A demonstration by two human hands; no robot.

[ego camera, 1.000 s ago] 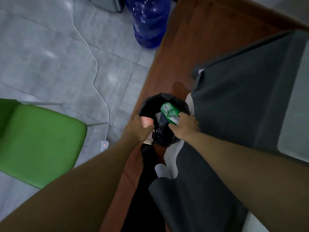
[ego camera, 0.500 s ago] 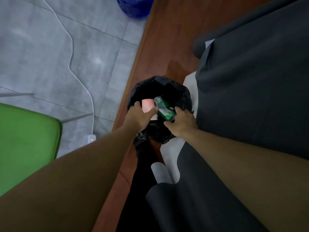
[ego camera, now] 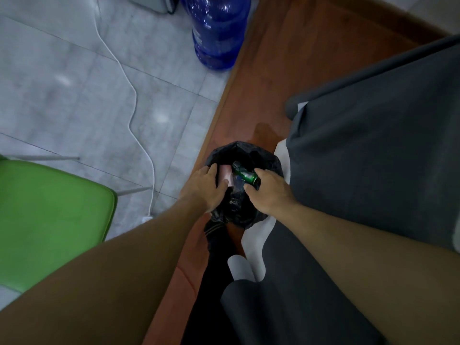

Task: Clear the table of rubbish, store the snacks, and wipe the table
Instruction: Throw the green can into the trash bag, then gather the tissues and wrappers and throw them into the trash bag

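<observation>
Rubbish bag (ego camera: 239, 213), black and glossy, stands with its mouth open on the wooden table (ego camera: 273, 70), close to the table's left edge and touching the white sheet (ego camera: 254, 242) that shows under the cloth.

Farthest left, a green chair (ego camera: 49, 207) stands on the grey tiled floor (ego camera: 62, 100), well apart from the table. A white cable (ego camera: 135, 100) runs over the tiles from the top of the view down past the chair's corner towards the table's left edge.

The left hand (ego camera: 202, 188) reaches in from below and grips the bag's left rim, its fingers curled over the edge and its thumb lying against a pink wrapper (ego camera: 226, 173) just inside the mouth. Beside the wrapper, in the middle of the opening, a green can (ego camera: 245, 174) lies tilted, its top pointing away from the person. The right hand (ego camera: 270, 192) holds the can's near end between forefinger and thumb, at the bag's right rim. What lies deeper in the bag is too dark to tell.

A large blue water bottle (ego camera: 219, 33) stands on the floor just off the table's left edge, far beyond the bag.

To the right, a dark grey cloth (ego camera: 373, 150) covers most of the tabletop to its right edge, with folds near the bag and a rolled end at the near edge.
</observation>
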